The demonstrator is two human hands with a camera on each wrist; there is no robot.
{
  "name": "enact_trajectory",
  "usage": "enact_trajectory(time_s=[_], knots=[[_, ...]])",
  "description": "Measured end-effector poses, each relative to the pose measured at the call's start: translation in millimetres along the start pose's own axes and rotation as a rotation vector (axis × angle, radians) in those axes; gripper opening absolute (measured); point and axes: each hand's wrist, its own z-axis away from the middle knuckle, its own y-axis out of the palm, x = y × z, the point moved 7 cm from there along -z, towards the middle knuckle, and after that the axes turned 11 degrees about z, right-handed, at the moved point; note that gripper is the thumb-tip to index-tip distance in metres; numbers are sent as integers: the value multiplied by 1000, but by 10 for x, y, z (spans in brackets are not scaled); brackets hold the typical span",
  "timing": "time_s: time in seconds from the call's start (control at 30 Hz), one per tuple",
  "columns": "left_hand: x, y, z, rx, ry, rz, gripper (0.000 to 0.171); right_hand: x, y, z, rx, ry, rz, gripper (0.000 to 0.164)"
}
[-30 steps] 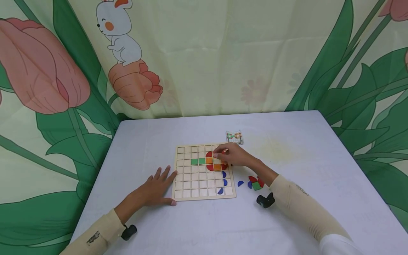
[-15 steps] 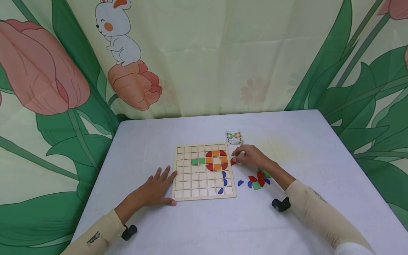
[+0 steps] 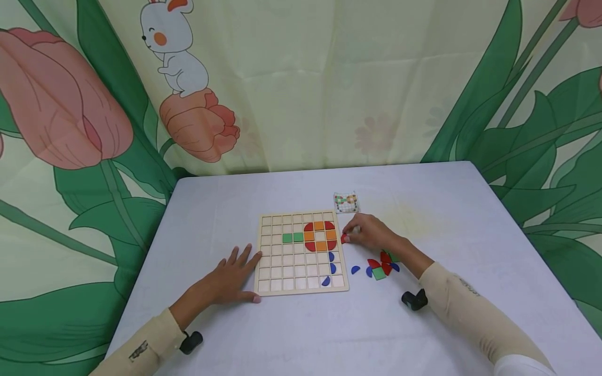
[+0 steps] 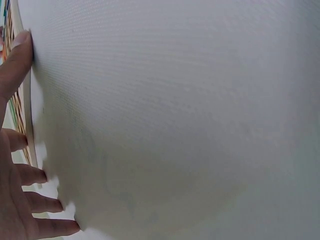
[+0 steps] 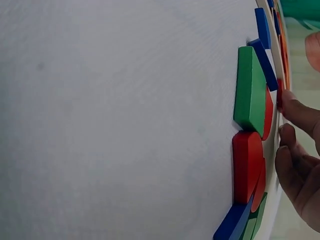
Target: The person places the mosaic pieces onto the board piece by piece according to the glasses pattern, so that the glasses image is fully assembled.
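Splayed on the cloth, my left hand (image 3: 232,277) touches the left edge of a wooden grid board (image 3: 277,271) with index finger and thumb. Beside the board's right edge, my right hand (image 3: 371,232) pinches a small red piece (image 3: 344,239) between thumb and fingers; the right wrist view shows this red piece (image 5: 279,95) at the thumb tip. On the board, red quarter-rounds and orange squares (image 3: 319,225) make a ring around one bare cell. Two green squares (image 3: 292,238) join it on the left. Three blue half-rounds (image 3: 332,268) lie loose at the board's lower right.
Loose red, green and blue pieces (image 3: 379,273) lie in a cluster under my right forearm. One blue half-round (image 3: 355,270) sits between them and the board. A small pattern card (image 3: 346,202) lies behind the board. White cloth covers the table (image 3: 301,334); a printed curtain hangs behind.
My right hand has left the ring on the board, moved right, and now pinches a red piece beside the edge. My left hand has stayed in place.
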Motion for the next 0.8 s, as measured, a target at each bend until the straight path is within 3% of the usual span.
enact_trajectory(time_s=[0.8], knots=[[-4,-7,-6,9,-6,1,110,17,-7,140,86,-13,-46,11]])
